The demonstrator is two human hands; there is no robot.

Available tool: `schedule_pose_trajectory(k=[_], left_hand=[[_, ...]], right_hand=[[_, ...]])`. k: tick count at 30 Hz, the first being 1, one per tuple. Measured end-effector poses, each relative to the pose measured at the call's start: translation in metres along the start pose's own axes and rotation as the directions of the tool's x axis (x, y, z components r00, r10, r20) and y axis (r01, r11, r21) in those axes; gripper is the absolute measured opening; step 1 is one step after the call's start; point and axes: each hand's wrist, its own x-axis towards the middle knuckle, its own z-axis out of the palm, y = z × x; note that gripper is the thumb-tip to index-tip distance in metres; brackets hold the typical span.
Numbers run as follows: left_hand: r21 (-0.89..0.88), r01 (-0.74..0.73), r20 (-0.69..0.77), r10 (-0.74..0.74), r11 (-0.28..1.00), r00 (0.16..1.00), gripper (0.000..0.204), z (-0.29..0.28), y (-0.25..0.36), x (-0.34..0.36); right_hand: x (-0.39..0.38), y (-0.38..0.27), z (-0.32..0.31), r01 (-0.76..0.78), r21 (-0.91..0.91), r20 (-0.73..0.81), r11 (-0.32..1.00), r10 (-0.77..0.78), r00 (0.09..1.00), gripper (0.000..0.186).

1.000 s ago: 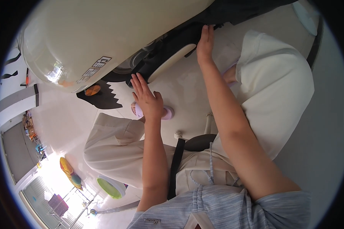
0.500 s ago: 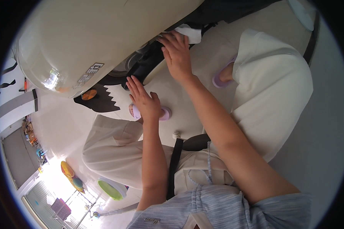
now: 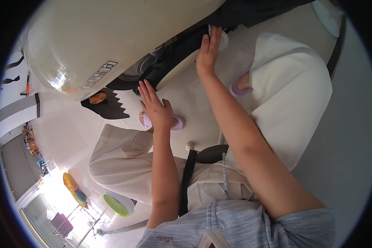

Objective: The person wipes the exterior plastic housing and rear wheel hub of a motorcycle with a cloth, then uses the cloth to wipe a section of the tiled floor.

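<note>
**Stiff below, glossy above**

My hands are apart. My left hand (image 3: 157, 108) is open, its fingertips at the near-left end of the black cover (image 3: 161, 64), low on the cream scooter (image 3: 91, 37). My right hand (image 3: 208, 56) reaches to the other end, fingers out, with a limp white sheet (image 3: 224, 42) behind it; I cannot tell whether I pinch it.

I judge the scooter heavy, its glossy panel slippery and easy to scratch. The cover looks rigid, best held along its outer edge. The sheet should be light and soft, best taken by a corner.

I count one scooter, one cover, one cream strip (image 3: 182, 66), one sheet, one black flap (image 3: 113, 106), one orange reflector (image 3: 98, 98) and two lavender slippers (image 3: 177, 122).
</note>
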Motion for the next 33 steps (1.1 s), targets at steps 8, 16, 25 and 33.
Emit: schedule_pose_trajectory(k=[8,16,25,33], left_hand=[[0.007,-0.023,0.006,0.023,1.0,1.0,0.086,0.001,0.0,-0.002],[-0.013,-0.033,-0.036,0.033,0.999,0.999,0.085,0.005,0.002,-0.003],[-0.032,-0.08,-0.065,0.078,0.996,0.995,0.085,0.007,-0.003,0.0],[-0.078,-0.142,-0.091,0.134,0.987,0.987,0.085,0.009,-0.003,0.001]], right_hand=[[-0.021,0.016,-0.004,-0.583,0.73,0.186,0.356,0.717,0.672,0.044],[-0.072,0.017,-0.005,-0.908,0.407,0.242,0.097,0.947,0.21,0.023],[0.058,0.042,-0.043,-0.315,0.935,0.148,0.166,0.623,0.768,0.018],[0.045,0.049,-0.022,-0.418,0.65,-0.142,0.634,0.642,0.753,0.018]])
